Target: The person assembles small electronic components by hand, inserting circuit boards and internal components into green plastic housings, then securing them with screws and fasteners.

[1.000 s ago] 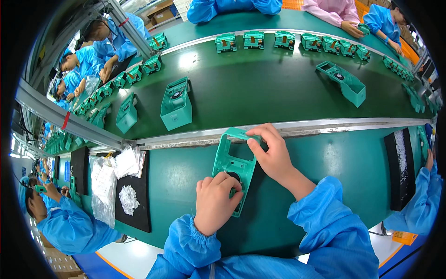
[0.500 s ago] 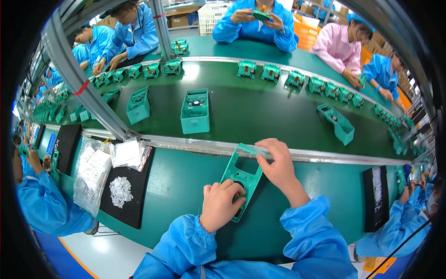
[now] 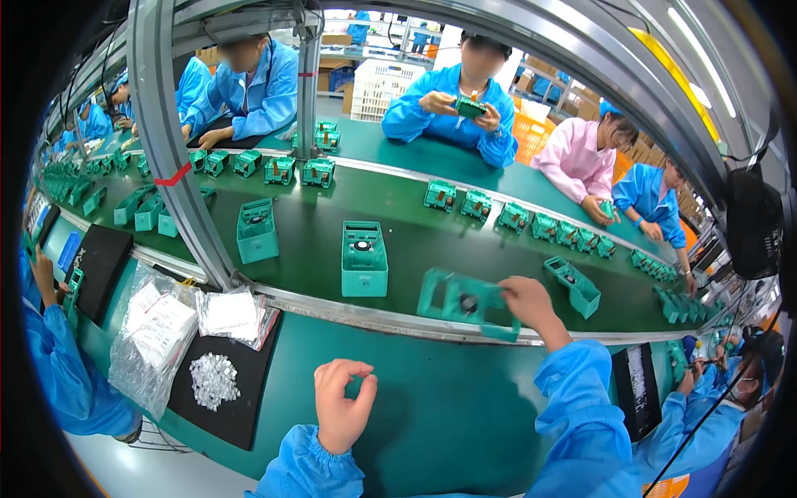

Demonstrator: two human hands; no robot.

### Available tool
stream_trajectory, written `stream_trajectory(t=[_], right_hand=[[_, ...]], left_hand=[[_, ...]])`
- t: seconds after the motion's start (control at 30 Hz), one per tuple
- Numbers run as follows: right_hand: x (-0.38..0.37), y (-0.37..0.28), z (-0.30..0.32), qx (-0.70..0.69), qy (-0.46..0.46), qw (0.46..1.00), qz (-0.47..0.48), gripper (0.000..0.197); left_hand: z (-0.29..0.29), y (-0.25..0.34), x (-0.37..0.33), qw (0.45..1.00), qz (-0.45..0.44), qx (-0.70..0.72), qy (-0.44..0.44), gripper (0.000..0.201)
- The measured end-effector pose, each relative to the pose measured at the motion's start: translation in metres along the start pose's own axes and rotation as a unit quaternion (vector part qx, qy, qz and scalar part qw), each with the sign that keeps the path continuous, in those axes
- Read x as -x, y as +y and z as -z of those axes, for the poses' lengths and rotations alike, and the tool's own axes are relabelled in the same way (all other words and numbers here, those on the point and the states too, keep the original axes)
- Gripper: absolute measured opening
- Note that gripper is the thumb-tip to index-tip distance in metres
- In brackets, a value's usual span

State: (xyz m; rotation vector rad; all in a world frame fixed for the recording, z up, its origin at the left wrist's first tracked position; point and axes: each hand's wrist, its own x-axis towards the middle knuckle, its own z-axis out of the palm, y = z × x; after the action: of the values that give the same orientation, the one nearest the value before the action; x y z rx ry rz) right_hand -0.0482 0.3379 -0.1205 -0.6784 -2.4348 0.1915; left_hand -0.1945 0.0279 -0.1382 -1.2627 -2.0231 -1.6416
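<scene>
My right hand (image 3: 533,304) grips the right end of a green plastic housing (image 3: 437,296), holding it over the near edge of the dark green conveyor belt (image 3: 473,249). Motion blurs the part, but a wide window and a dark round piece can be made out in it. My left hand (image 3: 341,408) hovers above the green bench top (image 3: 415,390), holding nothing; its fingers are loosely bent and the thumb stands apart. Ahead on the belt stands a deep green housing (image 3: 364,274), with another green housing (image 3: 573,286) lying tilted to the right.
A metal rail (image 3: 374,322) divides bench from belt. On the left, a black mat (image 3: 217,419) bears a pile of small clear pieces (image 3: 214,382) beside plastic bags (image 3: 154,332). A metal post (image 3: 170,158) rises left. Co-workers handle green assemblies across the belt and at both sides.
The green housing has left the bench and moved forward over the belt in my right hand. My left hand has let go of it and drawn back left. The view has tilted up.
</scene>
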Motion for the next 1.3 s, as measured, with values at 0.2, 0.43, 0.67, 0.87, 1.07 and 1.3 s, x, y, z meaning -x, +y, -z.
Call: stream_trajectory(t=[0.2,0.43,0.67,0.87,1.07,1.3], right_hand=[[-0.013,0.088,-0.006,0.062,0.082,0.957,-0.273,0.017],[-0.049,0.036,-0.027,0.194,0.163,0.917,-0.309,0.021],[-0.097,-0.124,-0.086,-0.232,-0.109,0.952,-0.169,0.054],[-0.11,-0.142,-0.108,-0.195,-0.118,0.967,-0.118,0.023],[-0.036,-0.113,-0.052,-0.217,-0.15,0.931,0.254,0.017],[0.031,-0.114,-0.032,-0.005,-0.245,0.911,0.332,0.02]], left_hand=[[0.0,0.01,0.001,0.998,-0.011,0.04,-0.045,0.01],[0.021,0.004,-0.002,0.999,-0.037,0.013,-0.027,0.012],[0.106,-0.034,-0.003,0.931,0.043,-0.354,0.073,0.027],[0.149,-0.112,0.027,0.89,0.09,-0.44,0.077,0.032],[0.158,-0.119,0.012,0.906,0.077,-0.412,0.068,0.011],[0.162,-0.124,-0.006,0.9,0.044,-0.425,0.089,0.01]])
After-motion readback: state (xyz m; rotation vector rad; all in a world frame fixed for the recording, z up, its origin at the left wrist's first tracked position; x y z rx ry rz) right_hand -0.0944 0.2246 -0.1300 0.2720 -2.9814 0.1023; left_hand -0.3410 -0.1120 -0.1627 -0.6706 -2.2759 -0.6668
